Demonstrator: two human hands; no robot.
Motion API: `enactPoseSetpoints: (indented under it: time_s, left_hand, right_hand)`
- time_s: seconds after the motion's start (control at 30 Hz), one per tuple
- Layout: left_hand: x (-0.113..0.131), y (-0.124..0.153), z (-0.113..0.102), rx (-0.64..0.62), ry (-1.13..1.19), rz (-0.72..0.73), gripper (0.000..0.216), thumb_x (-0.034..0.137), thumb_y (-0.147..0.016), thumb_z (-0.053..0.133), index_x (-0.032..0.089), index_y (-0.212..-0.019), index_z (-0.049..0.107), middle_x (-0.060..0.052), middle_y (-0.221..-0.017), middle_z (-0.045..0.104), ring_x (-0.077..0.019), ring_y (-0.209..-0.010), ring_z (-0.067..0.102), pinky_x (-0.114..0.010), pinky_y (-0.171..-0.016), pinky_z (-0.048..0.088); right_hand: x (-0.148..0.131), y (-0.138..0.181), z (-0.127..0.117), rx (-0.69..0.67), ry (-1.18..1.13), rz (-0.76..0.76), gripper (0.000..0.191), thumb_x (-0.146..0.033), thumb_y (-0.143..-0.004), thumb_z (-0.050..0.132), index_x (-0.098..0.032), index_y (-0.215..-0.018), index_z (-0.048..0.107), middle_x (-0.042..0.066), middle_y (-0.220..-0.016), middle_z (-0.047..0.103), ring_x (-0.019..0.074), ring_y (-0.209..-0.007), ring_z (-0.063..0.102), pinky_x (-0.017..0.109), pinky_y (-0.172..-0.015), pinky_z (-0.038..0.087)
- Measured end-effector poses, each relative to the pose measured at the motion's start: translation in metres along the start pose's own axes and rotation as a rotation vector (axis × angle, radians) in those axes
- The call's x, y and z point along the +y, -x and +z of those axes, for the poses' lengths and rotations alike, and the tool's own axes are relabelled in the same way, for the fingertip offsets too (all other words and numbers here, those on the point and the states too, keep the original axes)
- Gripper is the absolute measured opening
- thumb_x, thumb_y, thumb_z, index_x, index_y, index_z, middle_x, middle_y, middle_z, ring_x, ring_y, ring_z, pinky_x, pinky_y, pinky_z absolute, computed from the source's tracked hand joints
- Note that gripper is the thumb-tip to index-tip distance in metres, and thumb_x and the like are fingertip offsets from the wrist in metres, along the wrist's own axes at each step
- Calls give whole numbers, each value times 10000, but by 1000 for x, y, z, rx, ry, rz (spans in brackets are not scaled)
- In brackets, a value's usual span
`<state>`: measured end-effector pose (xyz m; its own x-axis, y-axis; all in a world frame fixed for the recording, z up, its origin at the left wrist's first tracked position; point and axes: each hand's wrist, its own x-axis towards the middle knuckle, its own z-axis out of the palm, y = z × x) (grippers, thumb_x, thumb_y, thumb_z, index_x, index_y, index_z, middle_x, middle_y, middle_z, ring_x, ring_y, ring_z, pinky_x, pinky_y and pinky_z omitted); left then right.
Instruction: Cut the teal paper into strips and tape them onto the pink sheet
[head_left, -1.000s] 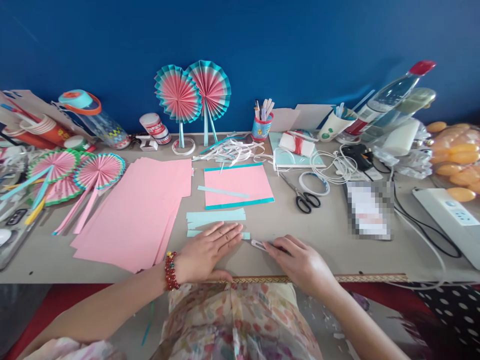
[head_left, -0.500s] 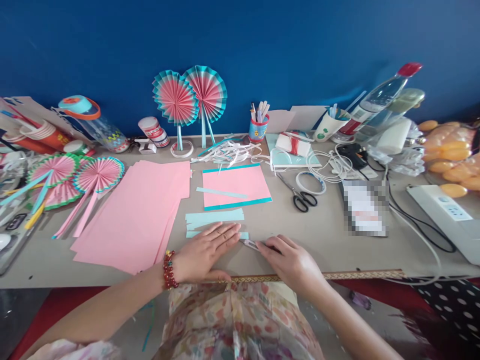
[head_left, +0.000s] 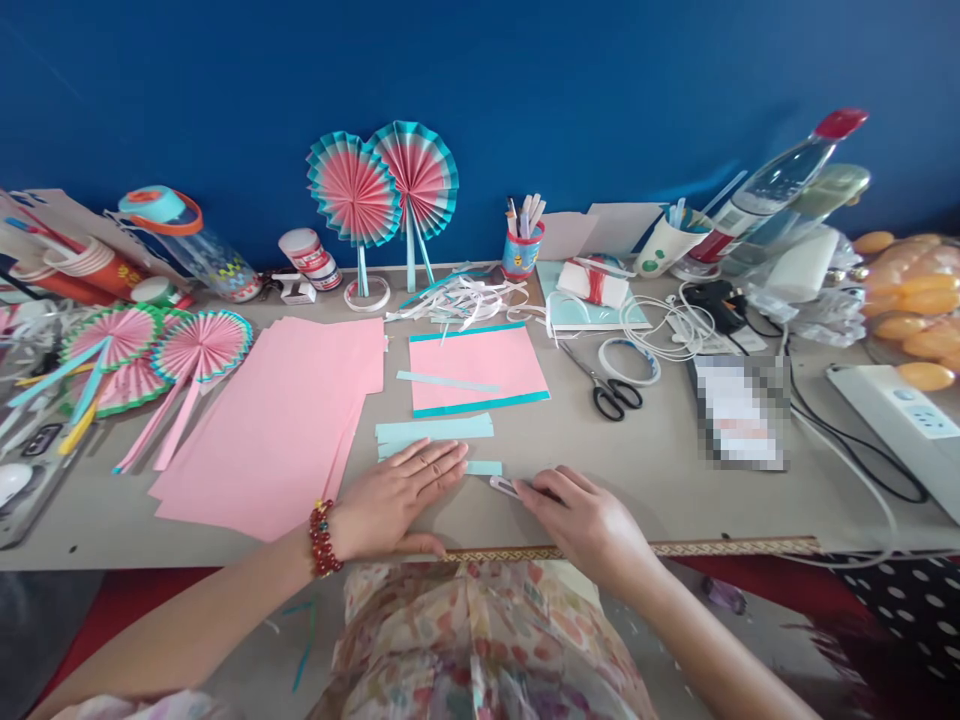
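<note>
My left hand [head_left: 401, 497] lies flat with fingers stretched on light blue paper strips [head_left: 435, 430] near the table's front edge. A short end of a strip [head_left: 484, 467] pokes out past its fingertips. My right hand [head_left: 581, 515] is closed round a small white utility knife [head_left: 504, 487], whose tip points left toward that strip end. A red bead bracelet [head_left: 321, 537] sits on my left wrist. Behind the strips lies a pink sheet with teal edges [head_left: 476, 367], a loose blue strip across it.
A stack of pink paper [head_left: 285, 420] lies at the left, with finished paper fans [head_left: 150, 355] beyond it and two standing fans [head_left: 386, 190] at the wall. Black scissors [head_left: 611, 395], a tape roll [head_left: 628, 362], cables, a power strip [head_left: 896, 420] and bottles fill the right side.
My left hand has slid slightly left along the blue strips, uncovering more of the strip end. My right hand with the knife has stayed almost where it was.
</note>
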<state>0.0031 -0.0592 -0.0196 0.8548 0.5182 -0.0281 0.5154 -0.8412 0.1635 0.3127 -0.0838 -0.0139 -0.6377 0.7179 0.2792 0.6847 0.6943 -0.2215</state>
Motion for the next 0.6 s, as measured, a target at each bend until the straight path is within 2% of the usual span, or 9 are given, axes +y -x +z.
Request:
enactPoseSetpoints:
  time_s: [0.23,0.37,0.6]
  left_hand:
    - [1,0,-2,-14,-22,0,950,760,-918,326,141,-1596,84,-110,-1649,141,-251,-1529,132,-439,-1245,106]
    - [2,-1,-1,4,-21,-1,961,762,-912,342,143,-1597,73,-115,-1648,147,-258,-1529,133,-447,-1242,123]
    - [-3,2,-7,-5,41,2,938,727,-946,314,140,-1596,-22,-124,-1651,116,-259,-1528,143,-432,-1247,124]
  right_hand:
    - [-8,-5,3,12,7,-1,301,-99,-968,451,-163,-1138,691,67,-855,638,157,-758,565,270,-696,504]
    - [-15,-9,7,8,-4,3,263,-116,-955,503,-171,-1131,691,65,-864,639,163,-777,572,263,-689,499]
    - [-22,-14,11,-33,-44,28,274,-100,-933,526,-175,-1151,675,74,-898,638,176,-799,566,273,-713,504]
